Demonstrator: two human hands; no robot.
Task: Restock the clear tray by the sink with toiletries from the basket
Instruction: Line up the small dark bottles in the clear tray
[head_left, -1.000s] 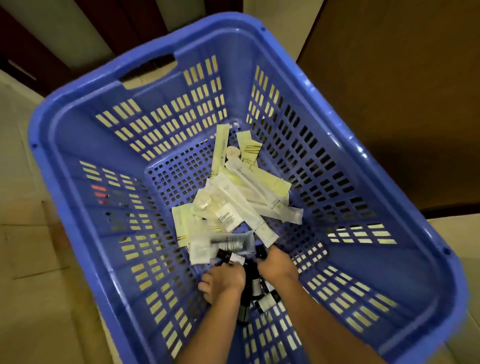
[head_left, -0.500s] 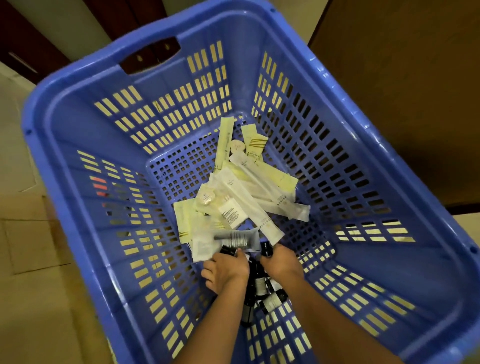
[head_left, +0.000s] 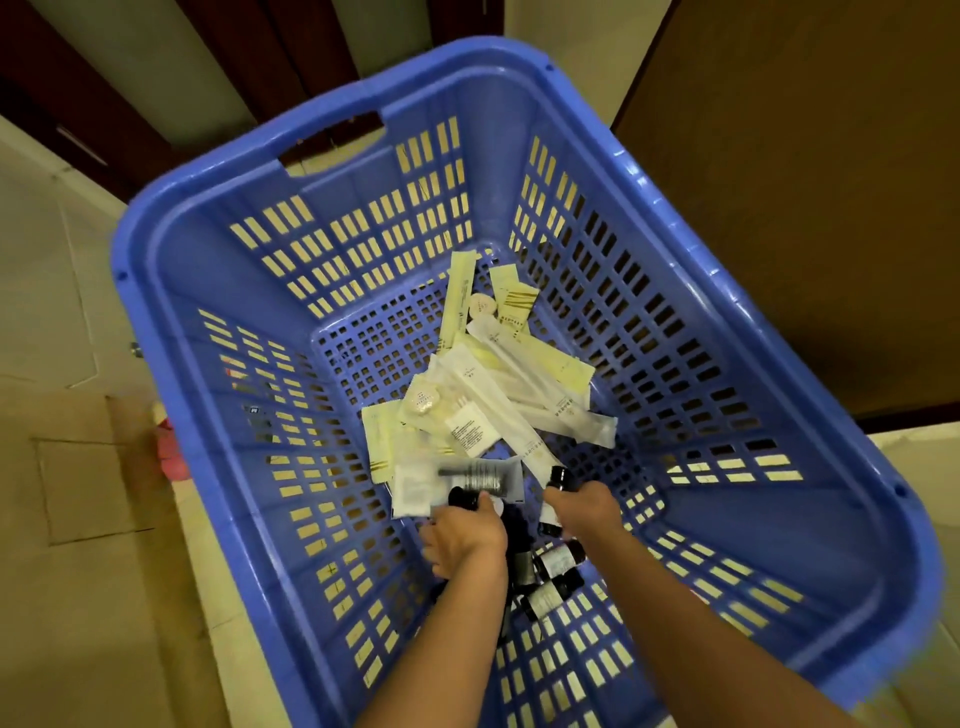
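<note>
Both my hands reach down into a large blue slotted basket (head_left: 171, 332). My left hand (head_left: 462, 535) grips a small dark bottle with a black cap (head_left: 464, 499). My right hand (head_left: 584, 506) grips another dark bottle, its black cap (head_left: 559, 476) sticking up above my fingers. More dark bottles with pale labels (head_left: 553, 574) lie on the basket floor between my wrists. A heap of white and pale yellow toiletry packets (head_left: 498, 395) lies just beyond my hands. The clear tray is not in view.
The basket stands on a pale tiled floor (head_left: 78, 519). A dark brown door or panel (head_left: 805, 182) rises at the right, dark wood trim at the top left. Something pink (head_left: 169, 449) shows outside the basket's left wall.
Both hands have lifted slightly with a bottle each; the right bottle's cap now stands clear above my fingers. The camera has pulled back, showing more of the basket.
</note>
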